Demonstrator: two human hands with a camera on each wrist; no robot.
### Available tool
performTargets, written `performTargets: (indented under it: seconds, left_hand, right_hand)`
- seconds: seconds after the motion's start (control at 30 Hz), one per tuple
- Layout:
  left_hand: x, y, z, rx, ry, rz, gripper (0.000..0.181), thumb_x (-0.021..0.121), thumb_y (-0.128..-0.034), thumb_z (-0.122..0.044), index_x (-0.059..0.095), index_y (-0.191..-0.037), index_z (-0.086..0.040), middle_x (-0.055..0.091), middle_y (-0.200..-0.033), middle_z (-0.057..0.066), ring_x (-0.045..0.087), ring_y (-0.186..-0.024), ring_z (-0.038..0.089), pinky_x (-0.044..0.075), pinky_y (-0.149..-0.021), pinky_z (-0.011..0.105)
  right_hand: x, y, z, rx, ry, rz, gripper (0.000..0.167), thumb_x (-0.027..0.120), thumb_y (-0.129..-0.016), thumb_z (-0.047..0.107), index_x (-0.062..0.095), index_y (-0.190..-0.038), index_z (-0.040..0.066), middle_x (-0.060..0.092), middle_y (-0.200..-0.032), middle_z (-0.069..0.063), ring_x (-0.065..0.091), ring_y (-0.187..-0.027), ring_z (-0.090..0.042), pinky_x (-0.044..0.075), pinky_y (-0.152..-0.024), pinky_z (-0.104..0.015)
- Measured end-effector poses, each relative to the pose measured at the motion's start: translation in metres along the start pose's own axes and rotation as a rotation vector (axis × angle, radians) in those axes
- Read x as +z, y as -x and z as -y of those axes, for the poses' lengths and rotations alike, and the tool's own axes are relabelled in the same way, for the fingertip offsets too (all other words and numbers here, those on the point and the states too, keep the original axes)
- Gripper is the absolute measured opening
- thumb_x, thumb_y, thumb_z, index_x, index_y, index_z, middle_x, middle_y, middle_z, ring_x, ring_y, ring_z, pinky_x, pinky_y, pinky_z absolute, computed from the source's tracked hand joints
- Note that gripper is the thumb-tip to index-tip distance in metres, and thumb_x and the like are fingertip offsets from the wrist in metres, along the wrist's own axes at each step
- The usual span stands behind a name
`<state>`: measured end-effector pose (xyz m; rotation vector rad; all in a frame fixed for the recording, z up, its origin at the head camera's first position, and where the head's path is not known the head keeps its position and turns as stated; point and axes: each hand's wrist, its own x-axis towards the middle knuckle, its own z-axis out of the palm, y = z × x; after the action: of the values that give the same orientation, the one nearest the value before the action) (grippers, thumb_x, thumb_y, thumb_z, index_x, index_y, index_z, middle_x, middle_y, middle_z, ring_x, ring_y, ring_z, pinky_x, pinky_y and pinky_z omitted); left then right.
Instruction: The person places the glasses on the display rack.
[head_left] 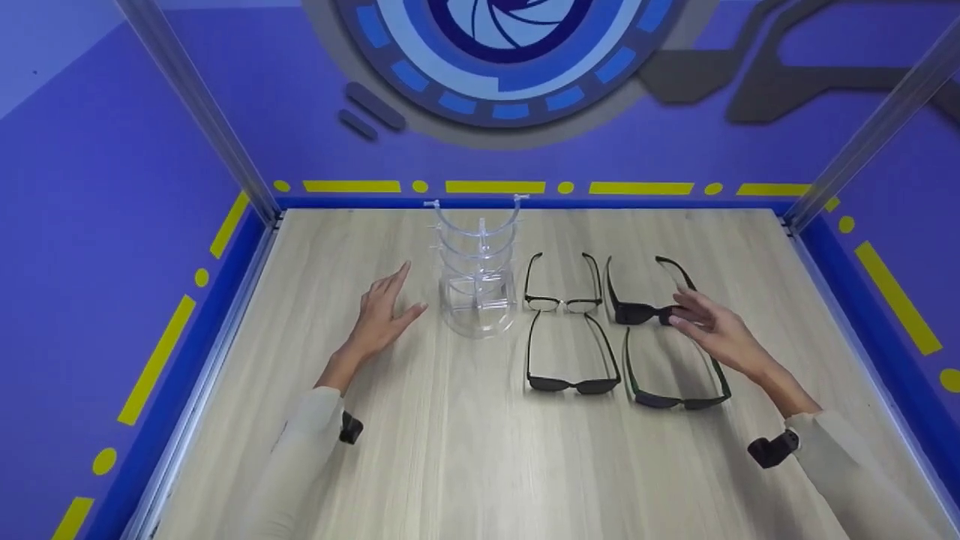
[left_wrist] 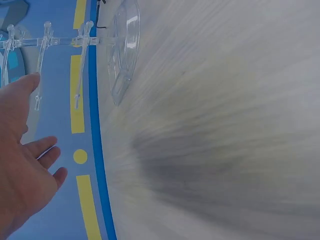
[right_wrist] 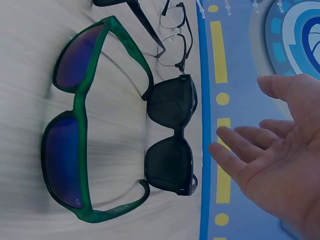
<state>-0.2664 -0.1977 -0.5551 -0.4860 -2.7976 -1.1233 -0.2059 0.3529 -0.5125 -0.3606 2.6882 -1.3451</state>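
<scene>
We find the left grip [head_left: 381,319] and right grip [head_left: 716,334] empty, fingers apart. The rear black sunglasses [head_left: 634,313] lie on the bench [head_left: 450,450] near the right grip. We judge them light, stiff and breakable, with slippery lenses [right_wrist: 169,162]; we advise pinching the bridge [right_wrist: 178,133].

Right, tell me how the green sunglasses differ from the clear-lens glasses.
The green sunglasses have blue-purple lenses; the clear-lens glasses have see-through ones. The green sunglasses have thick green rims; the clear-lens glasses have dark upper rims and thin lower ones. The green sunglasses lie farther from the back wall than the clear-lens glasses. Both have their side arms unfolded.
</scene>
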Motion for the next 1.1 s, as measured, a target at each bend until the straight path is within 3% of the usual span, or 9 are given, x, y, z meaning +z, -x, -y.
performTargets:
  seconds: [0.1, 0.23, 0.4, 0.47, 0.53, 0.67, 0.8, 0.9, 1.1]
  left_hand:
    - [0.003, 0.002, -0.002, -0.030, 0.052, 0.025, 0.073, 0.064, -0.1002, -0.036, 0.031, -0.161, -0.012, 0.041, -0.161, 0.016, 0.035, -0.149, 0.038, 0.020, -0.124, 0.061]
    - [0.010, 0.002, -0.003, -0.009, 0.107, 0.014, 0.063, 0.066, -0.1003, -0.029, 0.041, -0.156, -0.012, 0.051, -0.153, 0.017, 0.045, -0.142, 0.037, 0.031, -0.121, 0.059]
    - [0.019, 0.003, -0.007, 0.013, 0.172, 0.029, 0.059, 0.067, -0.0994, -0.020, 0.046, -0.153, -0.009, 0.060, -0.141, 0.020, 0.057, -0.128, 0.038, 0.045, -0.108, 0.058]
    - [0.022, 0.004, -0.009, 0.008, 0.187, 0.056, 0.059, 0.066, -0.1000, -0.019, 0.045, -0.154, -0.009, 0.060, -0.140, 0.021, 0.058, -0.126, 0.038, 0.049, -0.105, 0.056]
    - [0.026, 0.005, -0.011, 0.001, 0.190, 0.075, 0.060, 0.066, -0.1002, -0.019, 0.044, -0.155, -0.009, 0.060, -0.139, 0.022, 0.059, -0.125, 0.037, 0.050, -0.104, 0.055]
    - [0.033, 0.011, -0.013, -0.025, 0.197, 0.102, 0.060, 0.065, -0.1004, -0.017, 0.043, -0.155, -0.009, 0.061, -0.138, 0.021, 0.059, -0.124, 0.035, 0.049, -0.106, 0.054]
    - [0.042, 0.015, -0.017, -0.003, 0.242, 0.130, 0.058, 0.064, -0.1002, -0.013, 0.043, -0.154, -0.003, 0.061, -0.134, 0.024, 0.060, -0.122, 0.038, 0.050, -0.103, 0.056]
    - [0.050, 0.015, -0.021, 0.022, 0.268, 0.157, 0.057, 0.063, -0.1004, -0.011, 0.043, -0.153, -0.001, 0.061, -0.132, 0.025, 0.061, -0.121, 0.038, 0.052, -0.101, 0.057]
    - [0.066, 0.012, -0.035, 0.043, 0.325, 0.226, 0.056, 0.061, -0.1009, -0.009, 0.043, -0.152, 0.001, 0.063, -0.129, 0.027, 0.066, -0.115, 0.038, 0.056, -0.097, 0.055]
  right_hand:
    - [0.003, 0.003, -0.002, 0.008, -0.053, 0.009, 0.065, 0.056, -0.107, 0.026, 0.028, -0.160, 0.001, 0.045, -0.154, -0.029, 0.057, -0.135, -0.026, 0.042, -0.092, 0.000]
    - [0.006, 0.007, -0.006, 0.006, -0.176, 0.037, 0.061, 0.054, -0.107, 0.021, 0.029, -0.158, -0.002, 0.053, -0.149, -0.023, 0.060, -0.123, 0.003, 0.048, -0.094, -0.005]
    - [0.010, 0.011, -0.008, -0.016, -0.303, 0.076, 0.057, 0.053, -0.107, 0.014, 0.031, -0.155, -0.009, 0.063, -0.133, 0.014, 0.066, -0.116, 0.000, 0.055, -0.094, -0.014]
    - [0.012, 0.014, -0.008, -0.010, -0.322, 0.080, 0.056, 0.053, -0.107, 0.015, 0.033, -0.154, -0.009, 0.065, -0.129, 0.020, 0.067, -0.115, -0.002, 0.056, -0.093, -0.017]
    - [0.016, 0.018, -0.007, -0.004, -0.334, 0.091, 0.054, 0.053, -0.108, 0.016, 0.035, -0.153, -0.007, 0.067, -0.129, 0.017, 0.068, -0.114, -0.004, 0.058, -0.093, -0.019]
    - [0.025, 0.026, -0.006, -0.001, -0.340, 0.117, 0.051, 0.053, -0.108, 0.016, 0.039, -0.154, -0.003, 0.067, -0.137, -0.010, 0.070, -0.114, -0.009, 0.059, -0.093, -0.023]
    - [0.033, 0.032, -0.004, -0.003, -0.349, 0.132, 0.050, 0.053, -0.107, 0.015, 0.041, -0.153, -0.001, 0.058, -0.140, -0.031, 0.071, -0.114, -0.011, 0.060, -0.092, -0.024]
    - [0.037, 0.034, -0.004, 0.001, -0.366, 0.144, 0.050, 0.053, -0.107, 0.016, 0.041, -0.153, -0.001, 0.057, -0.141, -0.032, 0.071, -0.114, -0.012, 0.060, -0.093, -0.026]
    - [0.045, 0.033, -0.005, 0.033, -0.424, 0.169, 0.050, 0.053, -0.107, 0.015, 0.040, -0.152, -0.002, 0.063, -0.140, -0.018, 0.069, -0.118, -0.016, 0.060, -0.095, -0.029]
